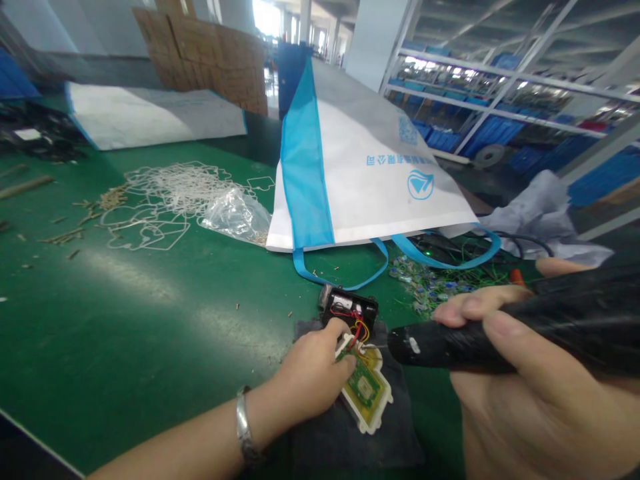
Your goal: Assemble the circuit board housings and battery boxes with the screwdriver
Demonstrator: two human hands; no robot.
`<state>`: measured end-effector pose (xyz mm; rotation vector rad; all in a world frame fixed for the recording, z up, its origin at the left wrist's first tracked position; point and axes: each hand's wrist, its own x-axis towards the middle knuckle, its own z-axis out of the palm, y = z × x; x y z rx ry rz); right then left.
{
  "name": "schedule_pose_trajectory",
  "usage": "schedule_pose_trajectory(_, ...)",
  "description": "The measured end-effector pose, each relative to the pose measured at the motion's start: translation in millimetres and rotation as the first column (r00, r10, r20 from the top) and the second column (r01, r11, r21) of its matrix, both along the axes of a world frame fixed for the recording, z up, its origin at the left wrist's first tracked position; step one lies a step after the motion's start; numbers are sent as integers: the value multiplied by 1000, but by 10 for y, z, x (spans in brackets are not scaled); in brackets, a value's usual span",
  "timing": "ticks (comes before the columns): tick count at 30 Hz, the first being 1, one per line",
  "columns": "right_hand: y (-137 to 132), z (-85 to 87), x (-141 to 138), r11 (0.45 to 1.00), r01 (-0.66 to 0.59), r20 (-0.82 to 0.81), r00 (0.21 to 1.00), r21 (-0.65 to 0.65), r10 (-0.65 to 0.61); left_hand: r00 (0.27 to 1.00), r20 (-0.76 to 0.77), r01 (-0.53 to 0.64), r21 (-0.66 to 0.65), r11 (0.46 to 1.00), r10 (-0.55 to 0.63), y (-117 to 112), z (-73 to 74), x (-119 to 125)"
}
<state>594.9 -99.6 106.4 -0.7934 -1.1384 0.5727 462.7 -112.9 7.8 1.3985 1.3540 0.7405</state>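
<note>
My left hand (310, 367) grips the edge of a green circuit board (366, 388) set in a white plastic frame. Red and yellow wires (361, 328) run from the board to a small black housing (369, 308) just beyond it. Both parts rest on a dark mat (345, 440). My right hand (545, 393) is wrapped round a black electric screwdriver (470, 345), held nearly level. Its thin bit reaches the board's upper part near the wires; whether it touches a screw I cannot tell.
A white and blue bag (370, 140) stands behind the work. Tangled white rings (185, 190) and a clear plastic bag (237, 213) lie left on the green table (100, 347). Small wired parts (435, 287) are heaped to the right. Several loose screws are scattered about.
</note>
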Motion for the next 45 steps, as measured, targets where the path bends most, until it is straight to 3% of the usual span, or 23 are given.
schedule_pose_trajectory(16, -6, -49, -34, 999, 9, 17, 1000, 33, -10, 978, -190, 100, 43, 994, -90, -8, -12, 0)
schedule_pose_trajectory(25, 22, -77, 32, 998, -8, -22, 1000, 66, 9, 980, -186, 70, -9, 998, -70, -29, -41, 18)
schedule_pose_trajectory(37, -39, -94, 9, 999, -32, -35, 999, 18, 33, 967, -245, 81, 34, 996, -70, -56, -83, 20)
schedule_pose_trajectory(45, -8, -125, 14, 996, -34, -6, 999, 77, 35, 967, -246, 80, 48, 996, -66, -49, -95, 22)
